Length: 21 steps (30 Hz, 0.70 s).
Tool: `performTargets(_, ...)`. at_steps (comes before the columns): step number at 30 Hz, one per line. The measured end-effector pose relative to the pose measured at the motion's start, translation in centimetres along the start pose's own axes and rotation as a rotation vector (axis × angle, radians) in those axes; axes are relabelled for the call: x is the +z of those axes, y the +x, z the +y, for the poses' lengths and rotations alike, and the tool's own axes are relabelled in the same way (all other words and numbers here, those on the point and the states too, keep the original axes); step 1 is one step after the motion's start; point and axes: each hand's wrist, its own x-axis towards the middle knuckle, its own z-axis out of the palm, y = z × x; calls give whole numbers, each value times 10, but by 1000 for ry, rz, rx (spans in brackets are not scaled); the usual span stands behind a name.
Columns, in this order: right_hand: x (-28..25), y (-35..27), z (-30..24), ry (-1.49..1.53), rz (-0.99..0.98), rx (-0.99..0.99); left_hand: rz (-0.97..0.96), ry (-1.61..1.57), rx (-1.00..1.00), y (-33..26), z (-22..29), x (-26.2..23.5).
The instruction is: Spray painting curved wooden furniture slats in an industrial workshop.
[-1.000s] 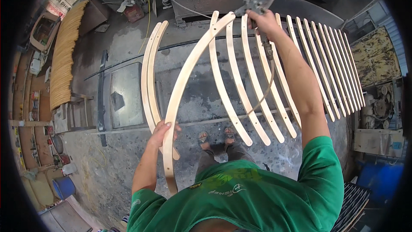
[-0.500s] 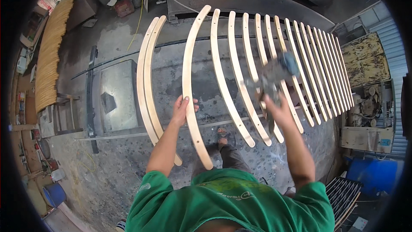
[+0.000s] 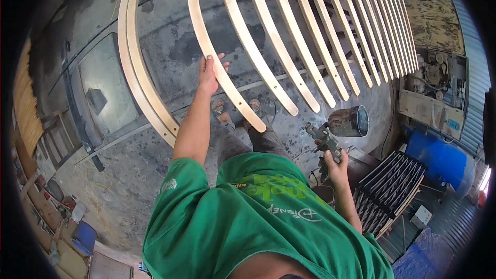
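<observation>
My left hand [image 3: 208,76] grips a pale, curved wooden slat [image 3: 227,85] near its lower part, thumb on top and fingertips showing past the far edge. The slat has small dark holes along it. Held low on the right, away from the slats, my right hand [image 3: 337,166] is closed round a dark spray gun [image 3: 323,143]. Just beyond the gun's front stands a dark cylindrical bucket [image 3: 345,122] with an open top; whether they touch I cannot tell. Two curved slats [image 3: 135,54] lie close together to the left of my left hand.
Several more slats [image 3: 268,36] stretch in a spaced row to the right. A black lattice stack [image 3: 391,183] and a blue drum [image 3: 436,155] are at the right, below a machine [image 3: 436,82]. A metal sheet [image 3: 98,82] lies at the left.
My right hand has brought the spray gun down, from over the slats to beside the bucket. My view has shifted, so the slats appear higher. The left hand keeps its grip.
</observation>
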Motion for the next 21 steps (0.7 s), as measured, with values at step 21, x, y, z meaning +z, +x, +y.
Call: performTargets(21,6,-8,23,-51,-78,-27,60,-32,54,8,-31,29)
